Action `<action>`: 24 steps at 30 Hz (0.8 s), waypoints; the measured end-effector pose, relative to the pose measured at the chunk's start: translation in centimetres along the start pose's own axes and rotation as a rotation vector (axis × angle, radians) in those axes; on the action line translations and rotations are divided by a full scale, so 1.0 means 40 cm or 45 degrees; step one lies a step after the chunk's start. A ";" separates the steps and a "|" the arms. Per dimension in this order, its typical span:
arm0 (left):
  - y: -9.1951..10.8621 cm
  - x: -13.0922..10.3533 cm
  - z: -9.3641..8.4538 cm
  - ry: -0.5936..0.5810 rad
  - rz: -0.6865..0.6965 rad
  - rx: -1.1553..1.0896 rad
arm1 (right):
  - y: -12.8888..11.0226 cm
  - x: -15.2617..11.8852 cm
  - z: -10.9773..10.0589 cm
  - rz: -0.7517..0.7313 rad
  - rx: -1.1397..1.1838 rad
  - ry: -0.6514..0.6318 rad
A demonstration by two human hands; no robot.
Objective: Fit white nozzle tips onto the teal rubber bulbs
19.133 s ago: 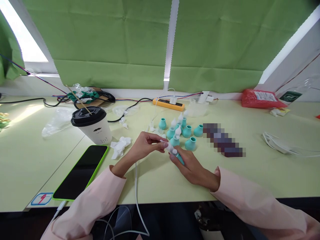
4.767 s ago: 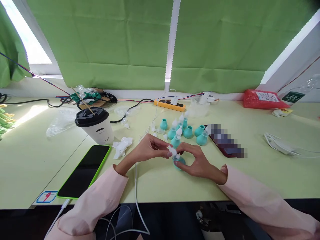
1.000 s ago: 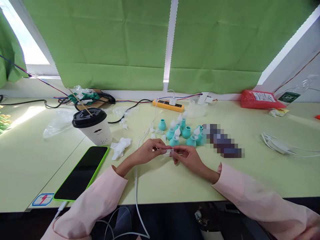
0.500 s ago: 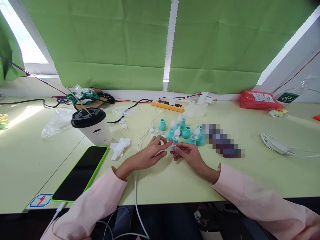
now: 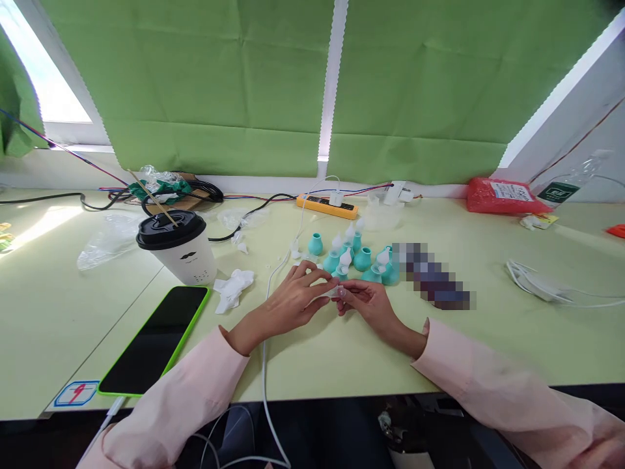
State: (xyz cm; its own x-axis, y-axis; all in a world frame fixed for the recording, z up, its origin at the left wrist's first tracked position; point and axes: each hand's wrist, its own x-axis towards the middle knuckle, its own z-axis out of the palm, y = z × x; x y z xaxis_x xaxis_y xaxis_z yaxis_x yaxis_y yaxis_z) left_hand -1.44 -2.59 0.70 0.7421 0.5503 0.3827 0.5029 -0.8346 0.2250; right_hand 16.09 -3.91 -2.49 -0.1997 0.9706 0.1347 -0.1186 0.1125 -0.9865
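Above the table (image 5: 488, 358), the left hand (image 5: 291, 301) and right hand (image 5: 370, 305) pinched opposite ends of a small clear piece (image 5: 333, 293), apparently to steady it, near teal pots (image 5: 362, 260) seemingly grouped within easy reach

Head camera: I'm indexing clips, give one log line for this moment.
left hand: at translucent piece; right hand: pinching it; teal pots: beyond hands; phone: left
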 end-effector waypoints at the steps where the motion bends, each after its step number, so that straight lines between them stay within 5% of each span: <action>1: 0.004 0.000 -0.005 0.009 -0.021 -0.053 | -0.001 0.000 0.000 -0.005 -0.011 -0.005; 7: 0.009 0.003 -0.006 0.071 -0.340 -0.787 | -0.002 0.000 0.007 -0.066 -0.091 -0.029; 11: -0.004 0.012 0.013 -0.061 -0.667 -1.317 | -0.001 -0.008 0.009 -0.115 -0.224 -0.043; 18: -0.007 0.014 0.019 -0.159 -0.758 -1.558 | -0.006 -0.017 0.014 -0.207 -0.326 -0.089; 24: -0.008 0.010 0.030 -0.098 -0.758 -1.649 | -0.006 -0.015 0.013 -0.235 -0.327 -0.106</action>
State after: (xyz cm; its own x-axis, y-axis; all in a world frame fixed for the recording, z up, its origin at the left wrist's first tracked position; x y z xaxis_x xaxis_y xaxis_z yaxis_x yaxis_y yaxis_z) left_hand -0.76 -2.08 -0.28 0.6107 0.7859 -0.0971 0.0208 0.1067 0.9941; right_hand 15.74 -4.63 -2.26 -0.2780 0.9092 0.3098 0.0869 0.3450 -0.9346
